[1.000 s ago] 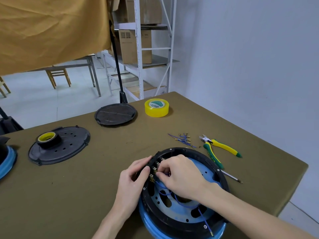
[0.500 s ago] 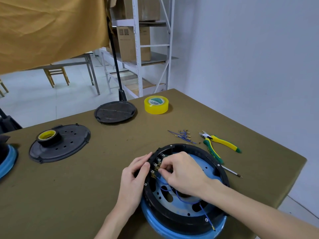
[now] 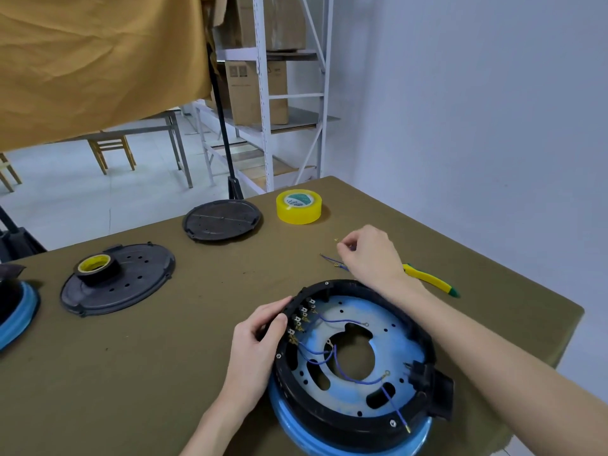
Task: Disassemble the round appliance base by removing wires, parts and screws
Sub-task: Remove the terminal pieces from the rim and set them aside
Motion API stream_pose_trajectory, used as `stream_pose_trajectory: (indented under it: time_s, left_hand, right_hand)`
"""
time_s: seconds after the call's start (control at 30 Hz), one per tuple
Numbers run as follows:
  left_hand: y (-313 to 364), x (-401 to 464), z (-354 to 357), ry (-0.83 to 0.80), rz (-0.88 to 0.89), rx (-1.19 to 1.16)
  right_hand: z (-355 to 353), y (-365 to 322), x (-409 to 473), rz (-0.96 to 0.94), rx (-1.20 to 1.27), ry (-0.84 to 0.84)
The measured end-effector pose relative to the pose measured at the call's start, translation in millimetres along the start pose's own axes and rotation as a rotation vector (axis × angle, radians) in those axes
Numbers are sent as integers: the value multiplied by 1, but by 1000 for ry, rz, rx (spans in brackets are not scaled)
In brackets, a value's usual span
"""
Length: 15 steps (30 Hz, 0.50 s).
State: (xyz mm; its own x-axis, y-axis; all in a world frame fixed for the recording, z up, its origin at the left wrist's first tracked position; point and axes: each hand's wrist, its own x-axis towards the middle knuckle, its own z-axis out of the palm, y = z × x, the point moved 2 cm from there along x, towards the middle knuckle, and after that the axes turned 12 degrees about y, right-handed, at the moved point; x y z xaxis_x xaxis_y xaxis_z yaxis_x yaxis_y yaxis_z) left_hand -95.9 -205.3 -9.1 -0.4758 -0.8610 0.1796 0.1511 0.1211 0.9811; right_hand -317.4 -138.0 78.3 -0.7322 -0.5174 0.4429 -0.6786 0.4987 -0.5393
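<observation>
Base (image 3: 355, 366) sits on the table (image 3: 164, 373) at 6 o'clock, blue wires (image 3: 332, 353) still attached inside.
Left hand (image 3: 256, 347) grips the base's black rim at its 9 o'clock; right hand (image 3: 368, 255), at 12 o'clock from the base, pinches a small wire piece above loose wire scraps (image 3: 330, 261), covering the yellow-handled pliers (image 3: 431, 280).

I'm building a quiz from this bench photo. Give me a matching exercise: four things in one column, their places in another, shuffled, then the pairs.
Things:
1. Left hand
2. Right hand
3. Small black tape roll
4. Yellow tape roll

Places:
A. on the perforated black cover
B. far on the table, beside the flat black lid
C. on the rim of the round base
D. over the loose wires

Pairs: 1-C, 2-D, 3-A, 4-B
</observation>
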Motion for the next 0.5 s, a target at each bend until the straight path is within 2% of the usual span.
stream_pose_trajectory:
  time_s: [0.13, 0.33, 0.4, 0.5]
  left_hand:
    - [0, 1, -1, 6, -4, -2]
    - [-1, 2, -1, 8, 0, 19]
    - [-2, 2, -1, 9, -10, 16]
    - [-3, 2, -1, 14, -14, 13]
  right_hand:
    - [19, 23, 29, 76, -117, -144]
    - [30, 44, 32, 132, -93, -225]
    - [26, 44, 28, 70, -109, -209]
    - [11, 27, 13, -25, -12, -79]
